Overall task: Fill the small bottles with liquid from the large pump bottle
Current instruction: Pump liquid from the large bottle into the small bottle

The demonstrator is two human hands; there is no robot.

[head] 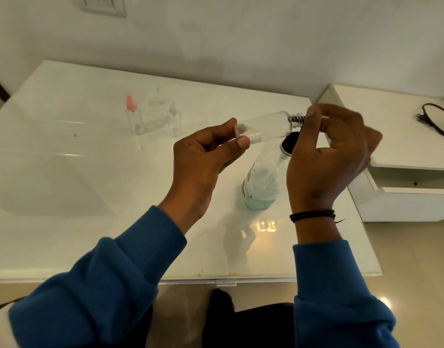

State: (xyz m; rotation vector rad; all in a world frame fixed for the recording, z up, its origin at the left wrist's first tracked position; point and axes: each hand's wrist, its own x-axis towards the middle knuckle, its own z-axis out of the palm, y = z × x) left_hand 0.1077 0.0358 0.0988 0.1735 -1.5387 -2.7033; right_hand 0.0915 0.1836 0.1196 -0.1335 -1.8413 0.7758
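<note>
White and glossy, the surface (65, 172) stretched out under a pale wall with a socket (101, 5) up in the corner, and we had both hands raised over it. Our left hand (205, 156) pinched the base of a clear small bottle (266, 128) between thumb and fingertips, holding it on its side in the air, the bare threaded neck (296, 120) pointing right. Our right hand (334, 151) was curled at that neck, fingers closed round something there, though we could not make out what it gripped. Just below, partly hidden behind the right hand, stood the large pump bottle (262, 182) on the surface, tilted in the wide lens, a little pale blue liquid low in it and its dark top (290, 144) showing under the small bottle. Farther back, well apart from us, stood two more small bottles: one with a pink cap (134, 114) and one with a pale cap (175, 119). Off to the right, a white cabinet (404, 156) carried a black cable (436, 119).
</note>
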